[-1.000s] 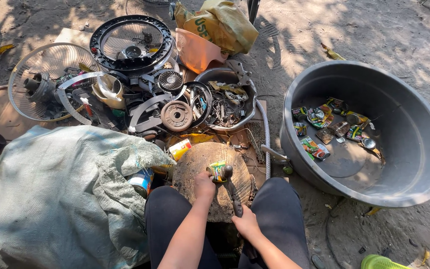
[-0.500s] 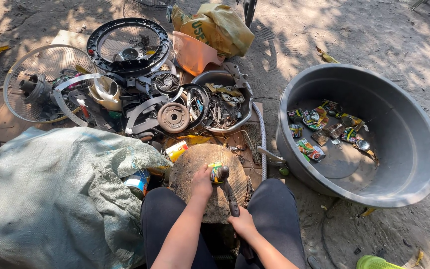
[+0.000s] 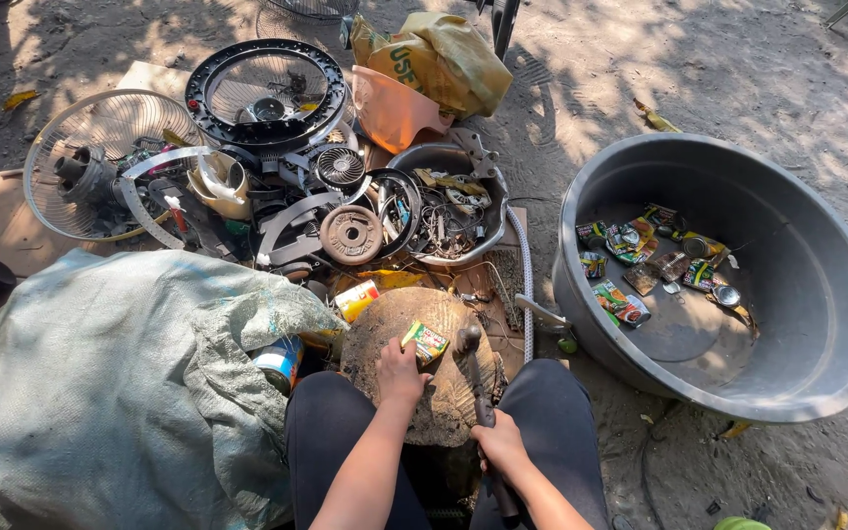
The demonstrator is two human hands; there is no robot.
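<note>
I sit with a round wooden stump [image 3: 444, 407] between my knees. My left hand [image 3: 401, 372] holds a small green and yellow tin can [image 3: 427, 341] lying on top of the stump. My right hand [image 3: 501, 447] grips the dark handle of a hammer [image 3: 470, 344], whose head rests on the stump just right of the can. Both hands are close together over the stump.
A large grey plastic basin [image 3: 836, 294] with several flattened cans stands at the right. A big grey-green woven sack [image 3: 100, 383] lies at the left, cans beside its mouth. Beyond the stump sits a scrap heap: fan guards [image 3: 110, 157], a black ring, a metal bowl of parts, a yellow bag [image 3: 439, 59].
The left hand has shifted the can slightly on the stump. The hammer head has come down beside it. The view has tilted a little.
</note>
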